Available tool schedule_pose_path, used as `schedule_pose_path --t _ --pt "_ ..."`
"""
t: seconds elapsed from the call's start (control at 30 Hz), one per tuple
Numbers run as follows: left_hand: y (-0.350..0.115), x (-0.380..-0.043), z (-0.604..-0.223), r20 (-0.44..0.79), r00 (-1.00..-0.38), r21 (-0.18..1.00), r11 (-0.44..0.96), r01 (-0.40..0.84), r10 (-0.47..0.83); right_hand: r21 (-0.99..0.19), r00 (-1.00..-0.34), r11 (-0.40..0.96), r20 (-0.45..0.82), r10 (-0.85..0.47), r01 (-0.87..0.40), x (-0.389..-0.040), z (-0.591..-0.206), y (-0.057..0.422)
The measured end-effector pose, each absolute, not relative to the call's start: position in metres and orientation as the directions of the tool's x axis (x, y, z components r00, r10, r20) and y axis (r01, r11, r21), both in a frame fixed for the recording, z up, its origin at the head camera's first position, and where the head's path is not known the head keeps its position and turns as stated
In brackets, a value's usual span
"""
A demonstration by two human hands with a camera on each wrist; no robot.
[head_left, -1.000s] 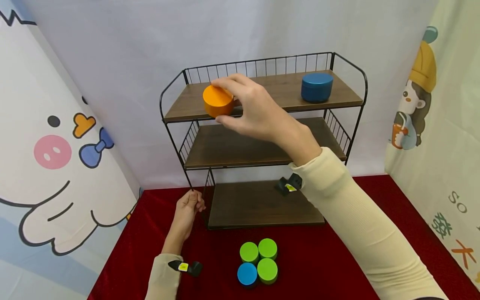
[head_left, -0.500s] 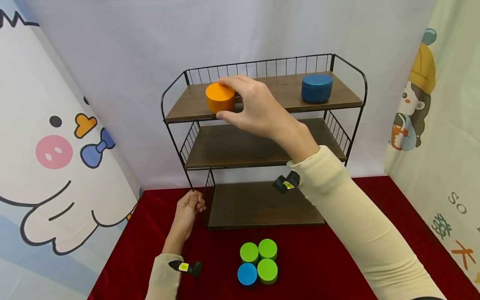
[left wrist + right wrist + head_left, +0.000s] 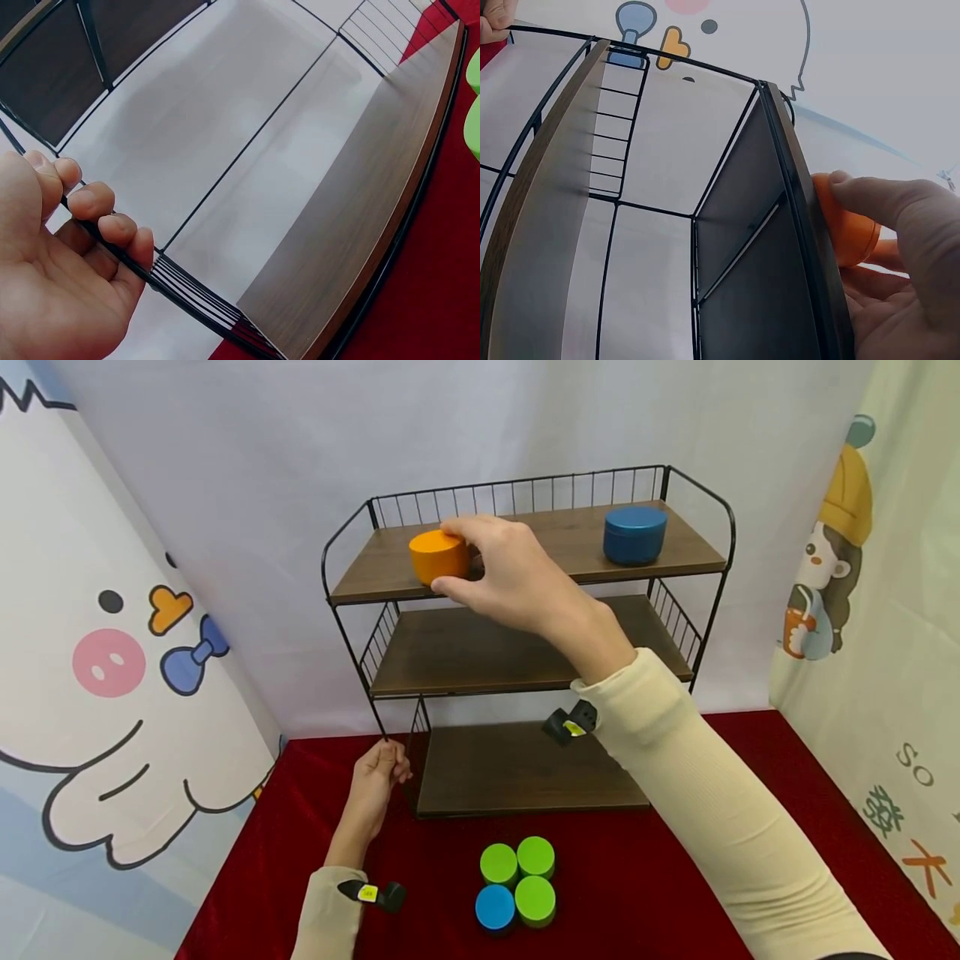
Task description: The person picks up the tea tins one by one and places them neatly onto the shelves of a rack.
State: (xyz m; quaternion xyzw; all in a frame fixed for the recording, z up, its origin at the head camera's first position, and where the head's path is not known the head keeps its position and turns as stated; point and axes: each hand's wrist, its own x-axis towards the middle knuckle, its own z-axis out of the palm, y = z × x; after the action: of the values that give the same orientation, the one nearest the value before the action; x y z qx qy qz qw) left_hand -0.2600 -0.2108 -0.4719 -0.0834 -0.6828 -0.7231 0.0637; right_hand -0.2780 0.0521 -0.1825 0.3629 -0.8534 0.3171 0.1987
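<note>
An orange round tin [image 3: 435, 560] is at the left part of the top shelf [image 3: 540, 539], close to its front edge. My right hand [image 3: 517, 577] holds the tin from its right side, thumb at the front and fingers behind. In the right wrist view the orange tin [image 3: 845, 225] stands right at the shelf board, partly hidden by the thumb. My left hand [image 3: 380, 772] grips the black metal frame low on the rack's left side. In the left wrist view the fingers [image 3: 94, 201] curl round that black rod [image 3: 127, 259].
A blue tin [image 3: 634, 535] stands on the top shelf at the right. On the red cloth [image 3: 637, 877] before the rack sit several green tins [image 3: 535, 902] and a blue-lidded one [image 3: 495, 907], grouped together. A middle shelf [image 3: 480, 652] and bottom shelf [image 3: 525, 768] lie below.
The orange tin has gone from tilted toward the camera to upright and sits lower over the top shelf, still in my right hand. My left hand stays on the frame.
</note>
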Motion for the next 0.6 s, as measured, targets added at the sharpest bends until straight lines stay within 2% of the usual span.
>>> schedule_pose_path --t 0.6 --pt "-0.2101 -0.2606 -0.4715 0.208 -0.978 0.977 -0.05 0.207 0.019 -0.371 -0.681 0.592 0.56 -0.472 -0.716 -0.2796 -0.1816 0.05"
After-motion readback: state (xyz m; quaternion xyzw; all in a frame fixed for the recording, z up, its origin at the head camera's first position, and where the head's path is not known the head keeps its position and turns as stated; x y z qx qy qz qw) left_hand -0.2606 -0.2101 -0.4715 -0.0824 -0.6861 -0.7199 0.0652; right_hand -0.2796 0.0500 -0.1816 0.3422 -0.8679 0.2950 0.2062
